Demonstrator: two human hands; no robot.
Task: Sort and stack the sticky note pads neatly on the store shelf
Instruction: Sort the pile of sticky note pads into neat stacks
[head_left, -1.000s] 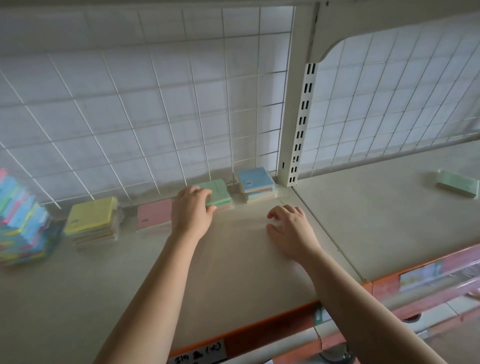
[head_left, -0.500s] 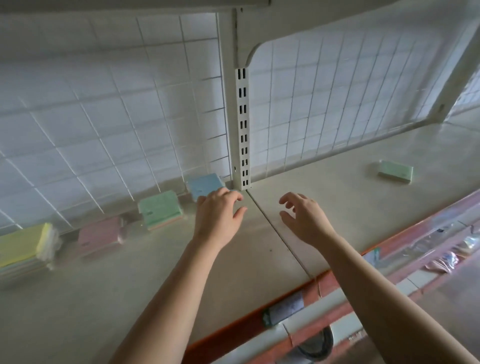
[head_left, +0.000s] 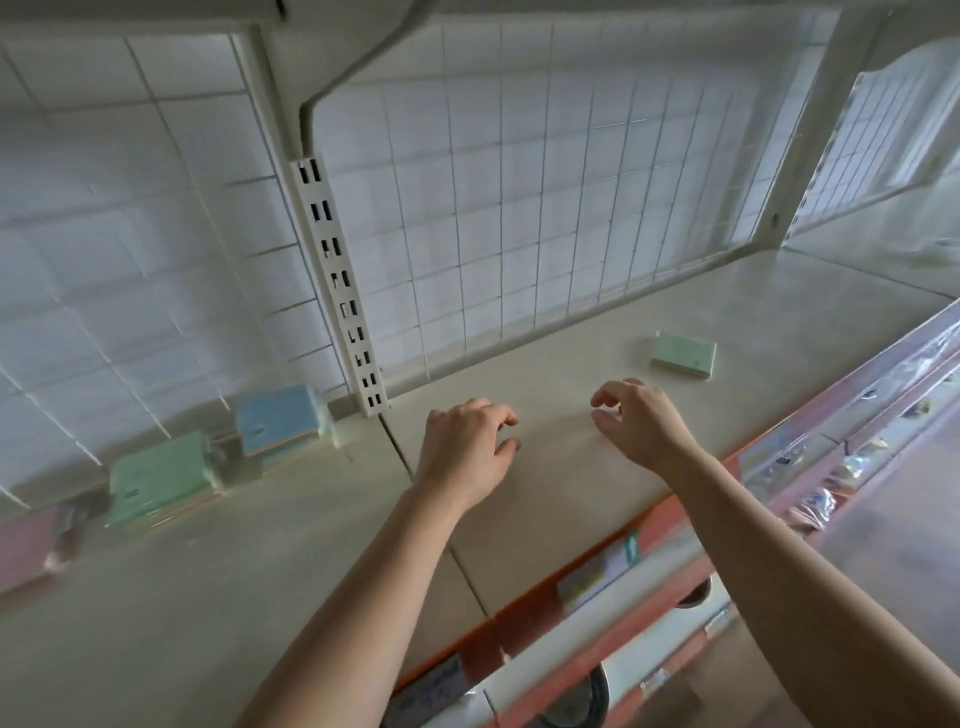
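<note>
One loose green pad (head_left: 683, 356) is what this turns on. It lies flat on the shelf (head_left: 571, 499), ahead of the right grip (head_left: 639, 426) and a touch to its right, with bare board between it and the fingertips.

Right grip is empty, fingers loosely curled, hovering low over the shelf. Left grip (head_left: 467, 447) is empty too, fingers hooked downward; whether they touch the board I cannot tell. Right is plainly the nearer one, since the left would have to cross over it.

The pad's long axis runs side to side across the line of reach, slightly skewed, so its long near edge faces the right grip. My read: thumb on the near edge, fingers over the far edge.

Room looks generous. Nothing sits beside the pad, the wire grid (head_left: 519, 208) stands beyond it with a strip of shelf between, and the orange front lip (head_left: 524, 605) runs under both forearms.

The destination, I judge, is away to the left of the left grip, past the slotted upright (head_left: 337, 280). A blue stack (head_left: 280, 421) is nearest, a green stack (head_left: 161, 478) sits further left, and a blurred pink stack (head_left: 26, 540) is at the frame's edge, all by the back. Green on green seems the likely match, and that means a long carry leftward.
</note>
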